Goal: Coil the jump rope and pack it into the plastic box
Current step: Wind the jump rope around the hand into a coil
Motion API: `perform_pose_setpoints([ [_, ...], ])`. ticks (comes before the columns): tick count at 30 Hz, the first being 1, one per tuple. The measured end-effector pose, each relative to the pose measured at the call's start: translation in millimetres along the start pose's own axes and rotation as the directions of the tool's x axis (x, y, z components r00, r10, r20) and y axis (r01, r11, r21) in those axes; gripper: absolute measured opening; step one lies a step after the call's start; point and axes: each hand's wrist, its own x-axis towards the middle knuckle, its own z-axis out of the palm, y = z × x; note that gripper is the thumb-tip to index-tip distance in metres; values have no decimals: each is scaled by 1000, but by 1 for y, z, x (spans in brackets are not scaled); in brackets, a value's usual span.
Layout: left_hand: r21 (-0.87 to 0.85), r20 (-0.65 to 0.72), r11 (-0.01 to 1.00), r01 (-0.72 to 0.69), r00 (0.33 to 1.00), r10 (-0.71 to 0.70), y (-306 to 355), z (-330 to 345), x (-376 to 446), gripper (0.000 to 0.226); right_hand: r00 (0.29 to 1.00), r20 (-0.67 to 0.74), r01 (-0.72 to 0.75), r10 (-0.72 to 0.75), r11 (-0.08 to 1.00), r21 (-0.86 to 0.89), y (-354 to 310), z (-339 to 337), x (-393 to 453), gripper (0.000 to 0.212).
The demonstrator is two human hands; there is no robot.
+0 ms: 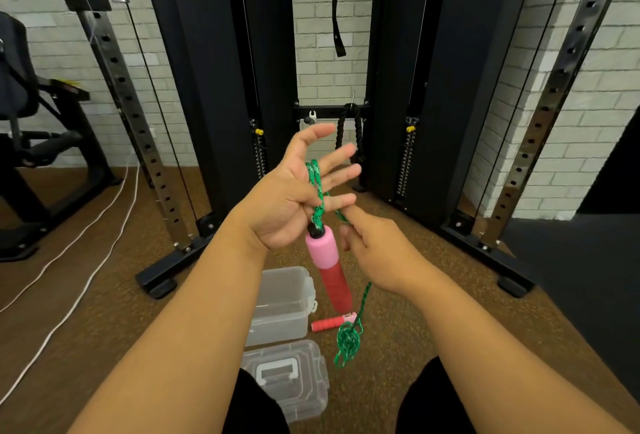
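My left hand (294, 198) is raised palm-up with fingers spread, and the green jump rope (317, 187) is looped over its fingers. A pink and red handle (329, 264) hangs from that loop below the palm. My right hand (377, 253) pinches the rope just right of the handle's top. From it the rope drops to a tangled green pile (348, 343) on the floor. The second red handle (329, 324) lies on the floor beside the clear plastic box (280, 309). The box is open, and its clear lid (291, 374) lies in front of it.
A black cable machine frame (214, 94) stands ahead with perforated steel uprights (138, 122) and floor feet (159, 281). White cords (79, 250) run across the brown floor on the left. A weight bench (31, 128) is far left. My dark-clothed knees (433, 402) are at the bottom.
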Motion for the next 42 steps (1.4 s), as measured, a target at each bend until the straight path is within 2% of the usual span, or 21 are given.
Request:
perform_pose_setpoints([
  [2,71,-74,997,4,997,2,1,-4,-1,96,999,26,50,-48,993,-103,-3,1,-3,29],
  [5,135,-112,990,37,993,-22,0,-9,-2,95,990,9,139,-141,957,-255,-9,-4,-2,19],
  [7,149,-121,987,59,992,-41,-2,-12,-3,94,975,-20,207,-221,937,-280,-14,-10,-2,15],
  [10,87,-107,992,88,991,-78,-5,-15,-2,86,963,-43,244,-265,930,-277,-18,-19,4,13],
  [12,5,-49,996,91,995,-90,-6,-14,-2,74,962,-57,238,-265,927,-290,-21,-24,10,14],
  [16,-82,82,988,130,989,-123,-6,-10,-3,59,943,-141,255,-302,925,-281,-25,-37,22,11],
  [22,15,131,981,196,972,-196,1,-10,0,57,930,-221,239,-292,941,-238,-26,-45,34,11],
  [25,3,195,978,210,959,-207,3,-13,1,56,944,-235,209,-234,970,-126,-24,-46,37,7],
  [27,-64,270,974,217,943,-192,5,-15,0,56,956,-244,168,-166,986,-11,-18,-44,38,7],
  [31,-200,340,963,183,934,-107,5,-13,-1,62,985,-166,71,-41,982,173,-8,-28,33,28],
  [32,-222,336,961,167,938,-86,5,-12,-2,63,990,-142,32,-8,985,167,-6,-24,31,32],
  [34,-242,296,962,123,954,-48,3,-11,-1,62,994,-110,-6,15,996,86,-4,-14,25,29],
  [38,-189,166,981,47,986,-15,0,-15,-2,56,998,-26,58,-58,998,-23,0,-1,13,14],
  [42,-78,100,996,50,994,-43,-1,-17,-2,54,982,131,172,-137,933,-317,-3,-2,6,19],
])
